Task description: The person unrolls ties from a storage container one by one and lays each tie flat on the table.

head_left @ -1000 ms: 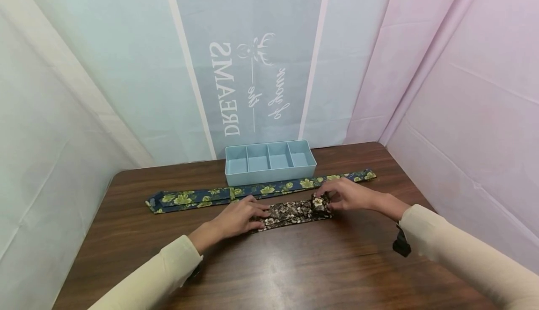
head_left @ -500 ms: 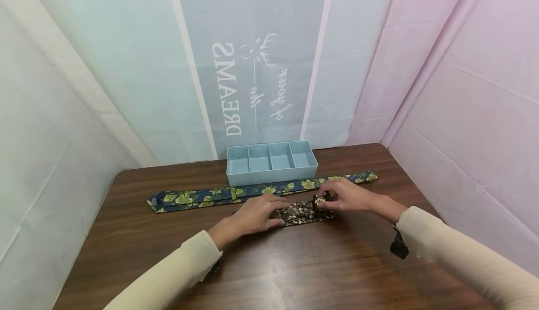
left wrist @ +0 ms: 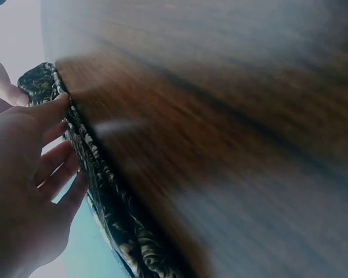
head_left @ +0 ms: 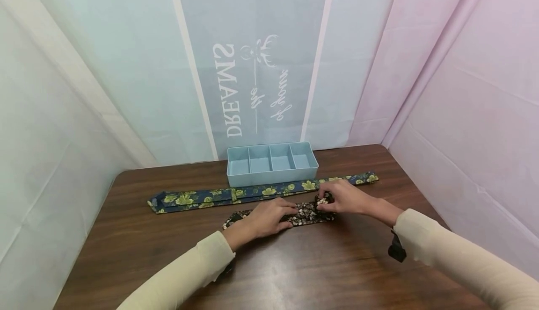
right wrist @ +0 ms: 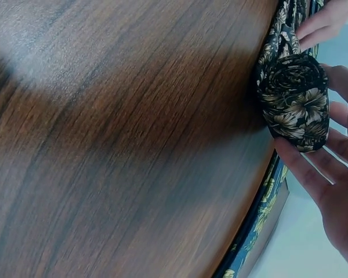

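A black necktie [head_left: 305,214] with cream and brown flowers lies across the table, flat on the left and rolled up at its right end. In the right wrist view the coiled roll [right wrist: 296,104] shows its spiral side. My right hand [head_left: 344,197] holds this roll between thumb and fingers. Further left, my left hand [head_left: 268,218] rests on the flat stretch, its fingers extended over the cloth. The left wrist view shows those fingers [left wrist: 61,168] touching the tie's edge. The tie's wide pointed end sticks out behind the left wrist.
Behind the hands a blue necktie [head_left: 185,199] with yellow-green flowers lies lengthwise, folded double. A light blue box [head_left: 271,178] with several compartments stands beyond it, near the table's back edge. Fabric curtains [head_left: 358,67] surround the wooden table [head_left: 303,272].
My left hand has slid right along the black necktie, toward the roll, uncovering the tie's pointed left end. My right hand stays on the roll, which has barely shifted.
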Available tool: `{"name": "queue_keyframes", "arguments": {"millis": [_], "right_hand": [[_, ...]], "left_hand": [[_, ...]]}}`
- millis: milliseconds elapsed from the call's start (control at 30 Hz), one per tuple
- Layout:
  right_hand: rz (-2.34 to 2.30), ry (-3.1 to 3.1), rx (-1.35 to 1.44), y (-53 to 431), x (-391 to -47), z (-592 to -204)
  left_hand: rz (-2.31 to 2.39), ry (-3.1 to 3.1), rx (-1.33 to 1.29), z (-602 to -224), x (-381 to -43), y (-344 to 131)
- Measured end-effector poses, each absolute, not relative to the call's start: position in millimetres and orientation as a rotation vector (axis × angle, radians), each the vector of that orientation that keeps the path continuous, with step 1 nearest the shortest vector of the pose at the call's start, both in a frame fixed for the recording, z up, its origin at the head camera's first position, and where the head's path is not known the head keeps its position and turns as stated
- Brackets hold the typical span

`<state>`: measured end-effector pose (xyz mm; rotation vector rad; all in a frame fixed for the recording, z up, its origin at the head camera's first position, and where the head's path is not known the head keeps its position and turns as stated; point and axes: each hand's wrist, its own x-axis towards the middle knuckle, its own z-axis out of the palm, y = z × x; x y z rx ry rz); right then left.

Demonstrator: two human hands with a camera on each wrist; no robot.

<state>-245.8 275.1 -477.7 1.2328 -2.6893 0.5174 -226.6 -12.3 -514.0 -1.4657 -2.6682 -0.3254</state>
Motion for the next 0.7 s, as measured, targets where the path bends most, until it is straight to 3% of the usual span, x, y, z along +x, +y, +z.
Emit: {"name": "queue_keyframes", "arguments": {"millis": [700], "right_hand": [[0.515,-2.749,1.436,290,-244,-469]], "left_hand": [[-0.29,-2.658,-1.499,-514,-225,-23]]}}
